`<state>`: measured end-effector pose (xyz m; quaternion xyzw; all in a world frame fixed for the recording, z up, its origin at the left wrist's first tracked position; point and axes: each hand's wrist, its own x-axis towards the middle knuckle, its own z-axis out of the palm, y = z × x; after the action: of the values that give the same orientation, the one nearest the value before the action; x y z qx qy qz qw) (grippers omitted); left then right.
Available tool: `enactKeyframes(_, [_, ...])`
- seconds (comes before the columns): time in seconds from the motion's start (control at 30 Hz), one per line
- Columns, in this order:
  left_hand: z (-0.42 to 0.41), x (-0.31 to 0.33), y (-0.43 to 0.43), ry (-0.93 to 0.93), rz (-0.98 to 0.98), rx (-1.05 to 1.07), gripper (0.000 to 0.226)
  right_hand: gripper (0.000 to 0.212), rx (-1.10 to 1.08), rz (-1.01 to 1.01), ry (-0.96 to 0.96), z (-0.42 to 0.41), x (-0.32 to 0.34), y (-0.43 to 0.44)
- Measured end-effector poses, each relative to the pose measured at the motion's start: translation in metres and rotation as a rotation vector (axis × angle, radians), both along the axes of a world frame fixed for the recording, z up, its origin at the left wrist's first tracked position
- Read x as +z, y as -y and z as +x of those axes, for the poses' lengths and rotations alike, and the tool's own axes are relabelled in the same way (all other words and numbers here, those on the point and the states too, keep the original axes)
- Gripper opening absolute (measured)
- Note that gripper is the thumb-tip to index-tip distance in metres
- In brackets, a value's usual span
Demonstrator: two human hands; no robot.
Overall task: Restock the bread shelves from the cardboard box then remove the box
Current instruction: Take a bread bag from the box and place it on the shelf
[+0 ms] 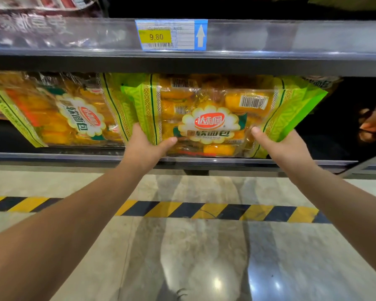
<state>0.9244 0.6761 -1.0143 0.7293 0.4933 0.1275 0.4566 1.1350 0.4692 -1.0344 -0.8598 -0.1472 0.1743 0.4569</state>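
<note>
Both hands, left (147, 146) and right (282, 146), clamped around bread pack (208, 118) on shelf (74, 156)

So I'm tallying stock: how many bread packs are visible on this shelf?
3: one pack held by both hands at the shelf front, another behind it, one to its left. More may hide behind.

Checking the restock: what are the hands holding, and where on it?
Both hands hold one bread pack at the shelf front: left hand at its lower left end, right hand at its lower right end.
</note>
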Motion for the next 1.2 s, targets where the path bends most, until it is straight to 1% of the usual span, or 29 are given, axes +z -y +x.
enactKeyframes(0.1, [-0.001, -0.001, -0.002, 0.014, 0.096, 0.029, 0.101, 0.069, -0.011, 0.009, 0.04, 0.001, 0.0, -0.012])
enactKeyframes(0.17, [-0.002, -0.006, -0.004, -0.009, 0.129, 0.056, 0.099, 0.069, 0.0, 0.004, 0.064, -0.001, 0.0, -0.017])
enactKeyframes(0.27, [0.001, -0.016, -0.009, -0.046, 0.168, 0.078, 0.083, 0.064, 0.014, -0.026, 0.039, 0.0, -0.001, -0.021])
enactKeyframes(0.33, [0.006, -0.019, -0.01, -0.04, 0.149, 0.097, 0.077, 0.062, 0.051, -0.035, 0.017, 0.003, -0.002, -0.022])
enactKeyframes(0.43, [0.011, -0.023, -0.01, 0.017, 0.135, 0.126, 0.079, 0.062, 0.055, -0.016, -0.002, 0.004, -0.002, -0.024])
enactKeyframes(0.53, [0.01, -0.027, -0.012, 0.049, 0.154, 0.15, 0.074, 0.062, 0.04, -0.017, 0.01, 0.0, -0.003, -0.023])
enactKeyframes(0.67, [0.01, -0.026, -0.017, -0.009, 0.12, 0.137, 0.071, 0.062, 0.063, -0.042, -0.017, 0.0, -0.002, -0.022])
enactKeyframes(0.83, [0.012, -0.021, -0.013, -0.034, 0.091, 0.13, 0.07, 0.072, 0.102, -0.097, -0.032, 0.004, 0.001, -0.019])
enactKeyframes(0.93, [0.008, -0.013, -0.015, -0.045, 0.05, 0.147, 0.073, 0.075, 0.082, -0.14, -0.043, 0.005, 0.006, -0.017])
enactKeyframes(1.0, [0.001, 0.001, -0.013, -0.078, 0.036, 0.121, 0.076, 0.076, 0.043, -0.226, -0.049, 0.002, 0.018, -0.016])
enactKeyframes(1.1, [-0.019, 0.035, 0.001, -0.169, 0.082, 0.015, 0.081, 0.066, 0.049, -0.325, -0.078, -0.013, 0.05, -0.013])
enactKeyframes(1.2, [-0.041, 0.087, 0.023, -0.376, 0.286, -0.236, 0.085, 0.066, 0.2, -0.418, -0.058, -0.038, 0.109, -0.004])
